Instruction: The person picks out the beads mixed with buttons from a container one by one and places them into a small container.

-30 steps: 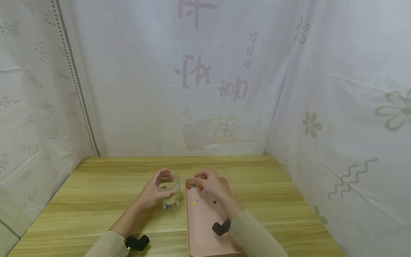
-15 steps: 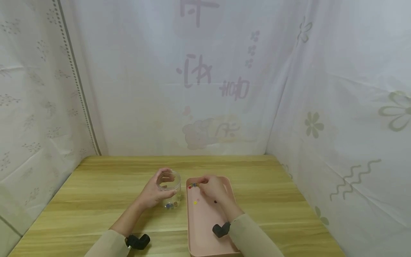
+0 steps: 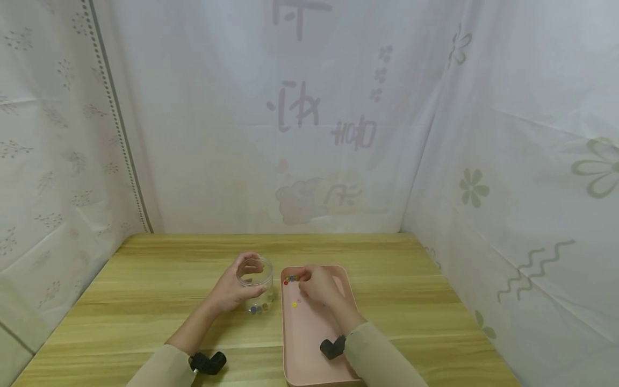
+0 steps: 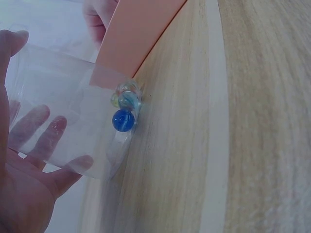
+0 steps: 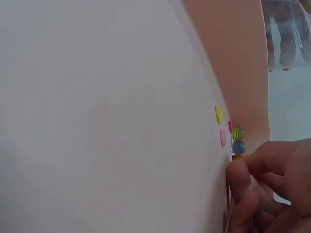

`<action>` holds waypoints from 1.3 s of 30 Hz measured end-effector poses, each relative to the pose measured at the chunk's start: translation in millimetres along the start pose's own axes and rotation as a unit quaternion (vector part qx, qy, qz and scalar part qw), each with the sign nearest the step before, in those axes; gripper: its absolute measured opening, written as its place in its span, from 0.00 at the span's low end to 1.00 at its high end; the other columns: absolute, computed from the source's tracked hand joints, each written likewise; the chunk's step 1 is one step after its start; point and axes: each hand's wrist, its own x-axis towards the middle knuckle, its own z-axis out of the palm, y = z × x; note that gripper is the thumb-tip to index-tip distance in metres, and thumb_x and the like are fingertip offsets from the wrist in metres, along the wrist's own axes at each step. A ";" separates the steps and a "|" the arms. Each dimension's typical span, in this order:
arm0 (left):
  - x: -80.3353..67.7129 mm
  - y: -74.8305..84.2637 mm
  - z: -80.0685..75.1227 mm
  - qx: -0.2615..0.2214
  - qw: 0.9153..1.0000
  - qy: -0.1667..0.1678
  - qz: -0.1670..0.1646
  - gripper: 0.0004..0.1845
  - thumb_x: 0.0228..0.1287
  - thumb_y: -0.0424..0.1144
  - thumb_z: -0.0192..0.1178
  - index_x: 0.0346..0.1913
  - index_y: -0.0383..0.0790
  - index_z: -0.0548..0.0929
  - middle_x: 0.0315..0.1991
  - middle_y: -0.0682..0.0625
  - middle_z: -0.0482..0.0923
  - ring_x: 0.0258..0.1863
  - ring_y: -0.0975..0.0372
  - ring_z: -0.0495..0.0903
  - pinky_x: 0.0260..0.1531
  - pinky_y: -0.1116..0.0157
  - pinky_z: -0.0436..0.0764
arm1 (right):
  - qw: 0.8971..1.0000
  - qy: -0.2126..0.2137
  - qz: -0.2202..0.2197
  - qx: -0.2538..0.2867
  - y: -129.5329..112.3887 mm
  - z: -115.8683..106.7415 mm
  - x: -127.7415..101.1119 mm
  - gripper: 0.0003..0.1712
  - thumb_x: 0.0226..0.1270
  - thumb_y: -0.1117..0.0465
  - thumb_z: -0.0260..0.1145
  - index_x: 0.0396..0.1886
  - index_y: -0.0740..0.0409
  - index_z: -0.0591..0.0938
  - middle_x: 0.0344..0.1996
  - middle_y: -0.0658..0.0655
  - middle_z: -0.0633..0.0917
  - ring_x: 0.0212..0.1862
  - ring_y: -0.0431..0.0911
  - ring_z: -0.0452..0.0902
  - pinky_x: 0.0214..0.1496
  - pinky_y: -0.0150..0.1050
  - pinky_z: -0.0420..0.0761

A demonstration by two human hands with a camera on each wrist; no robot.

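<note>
The left hand (image 3: 231, 290) grasped the clear jar (image 3: 254, 275), fingers curled round its wall; the jar stood on the desk (image 3: 145, 290) near the desk's middle, just beside the left wall of the pink tray (image 3: 309, 344). A few marbles (image 4: 124, 104), one of them blue, lay on the jar's bottom. The right hand (image 3: 319, 287) rested inside the tray at its far end, fingers curled, the fingertips (image 5: 239, 177) at a row of marbles (image 3: 292, 279) lined along the tray's far left corner. Whether they pinched one could not be determined. A yellow bead (image 3: 293, 305) lay apart on the tray floor, nearer the left wall.
</note>
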 end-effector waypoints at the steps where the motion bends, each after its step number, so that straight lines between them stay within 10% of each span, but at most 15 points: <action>1: -0.1 0.0 0.1 0.000 1.000 0.000 0.000 0.42 0.66 0.34 0.78 0.77 0.36 0.65 0.69 0.33 0.77 0.71 0.38 0.78 0.69 0.32 0.76 | 1.000 0.001 0.000 -0.004 0.0 0.1 0.1 0.13 0.75 0.68 0.67 0.53 0.52 0.90 0.42 0.52 0.88 0.39 0.45 0.80 0.39 0.36 0.79; 30: -0.3 -4.0 0.0 0.006 1.000 -0.002 0.004 0.41 0.67 0.36 0.78 0.76 0.37 0.65 0.69 0.33 0.77 0.71 0.38 0.78 0.70 0.33 0.76 | 0.999 0.003 -0.017 -0.043 -2.6 -1.9 -3.8 0.08 0.75 0.66 0.70 0.47 0.50 0.89 0.42 0.51 0.87 0.42 0.46 0.80 0.43 0.40 0.81; 39: -0.6 -3.5 0.2 0.004 1.000 0.000 0.004 0.42 0.67 0.36 0.78 0.77 0.37 0.65 0.69 0.33 0.77 0.71 0.38 0.78 0.70 0.33 0.76 | 1.000 -0.006 -0.008 0.017 -5.9 -8.3 -5.6 0.10 0.79 0.62 0.69 0.54 0.50 0.89 0.50 0.56 0.89 0.44 0.47 0.86 0.40 0.41 0.85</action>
